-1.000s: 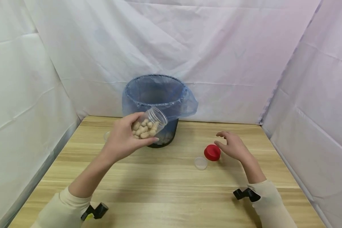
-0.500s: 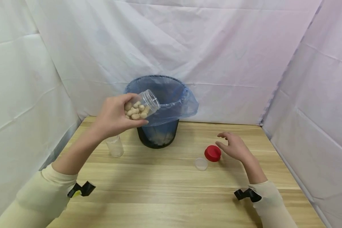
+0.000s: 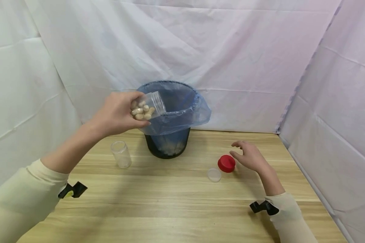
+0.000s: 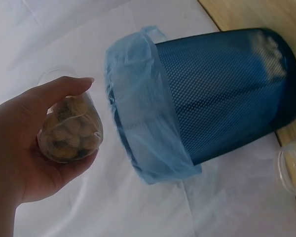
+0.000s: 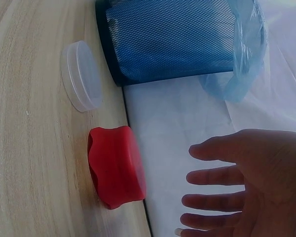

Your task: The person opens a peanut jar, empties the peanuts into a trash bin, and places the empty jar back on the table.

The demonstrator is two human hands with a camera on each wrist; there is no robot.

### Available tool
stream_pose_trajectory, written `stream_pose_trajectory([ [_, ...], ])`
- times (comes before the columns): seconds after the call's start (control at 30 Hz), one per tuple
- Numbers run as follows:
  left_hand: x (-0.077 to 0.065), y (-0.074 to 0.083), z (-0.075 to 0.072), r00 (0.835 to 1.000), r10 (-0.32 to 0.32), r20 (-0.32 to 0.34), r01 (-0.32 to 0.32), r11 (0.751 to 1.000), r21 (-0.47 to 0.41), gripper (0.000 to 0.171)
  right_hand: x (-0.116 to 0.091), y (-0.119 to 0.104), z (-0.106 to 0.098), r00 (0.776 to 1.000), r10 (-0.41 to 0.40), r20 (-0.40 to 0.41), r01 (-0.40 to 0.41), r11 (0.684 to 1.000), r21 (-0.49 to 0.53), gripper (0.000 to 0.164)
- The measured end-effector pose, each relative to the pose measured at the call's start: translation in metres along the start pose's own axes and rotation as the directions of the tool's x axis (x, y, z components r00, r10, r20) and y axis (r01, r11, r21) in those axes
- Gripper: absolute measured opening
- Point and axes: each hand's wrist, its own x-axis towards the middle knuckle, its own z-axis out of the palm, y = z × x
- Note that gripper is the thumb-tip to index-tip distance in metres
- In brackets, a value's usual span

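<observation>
My left hand grips a clear plastic jar of peanuts, thumb on one side and fingers round the other. The jar is tilted, its uncapped mouth toward the wastebasket and overlapping the near left of its rim in the head view. In the left wrist view the peanuts lie in the jar's base. My right hand holds nothing, its fingers spread and relaxed, close to a red lid. A clear lid lies to the left of the red one.
A second clear jar, without a lid, stands on the wooden table left of the wastebasket. A blue bag lines the mesh basket, with pale contents near its bottom. White curtains enclose the back and sides.
My left hand has moved left and up with the peanut jar, tipping it closer to level beside the basket rim. The second jar has come into full view. My right hand stays put.
</observation>
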Motion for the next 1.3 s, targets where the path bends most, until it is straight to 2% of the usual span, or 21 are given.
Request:
stream_pose_trajectory([
  [0.17, 0.008, -0.004, -0.009, 1.0, 0.005, 0.029, -0.005, 1.0, 0.018, 0.041, -0.001, 0.0, 0.0, 1.0, 0.005, 0.009, -0.005, 1.0, -0.001, 0.036],
  [0.3, 0.015, -0.009, -0.016, 0.999, 0.02, 0.039, -0.022, 0.998, 0.053, 0.039, -0.001, 0.0, -0.002, 1.0, -0.004, 0.011, 0.004, 1.0, 0.001, 0.035],
  [0.4, 0.02, -0.015, -0.019, 0.998, 0.029, 0.049, -0.034, 0.995, 0.096, 0.044, -0.001, 0.002, -0.003, 1.0, -0.006, 0.008, 0.006, 1.0, 0.004, 0.036],
  [0.63, 0.028, -0.029, -0.023, 0.996, 0.033, 0.081, -0.048, 0.979, 0.196, 0.074, 0.001, 0.005, -0.002, 1.0, 0.004, 0.017, -0.004, 1.0, -0.003, 0.037],
  [0.9, 0.033, -0.04, -0.024, 0.995, 0.043, 0.089, -0.061, 0.976, 0.208, 0.072, 0.003, 0.004, 0.0, 1.0, -0.002, 0.027, 0.002, 1.0, 0.003, 0.038],
  [1.3, 0.051, -0.046, -0.03, 0.981, 0.067, 0.184, -0.12, 0.949, 0.292, 0.073, 0.002, 0.007, 0.002, 0.999, -0.018, 0.026, 0.018, 1.0, -0.001, 0.035],
])
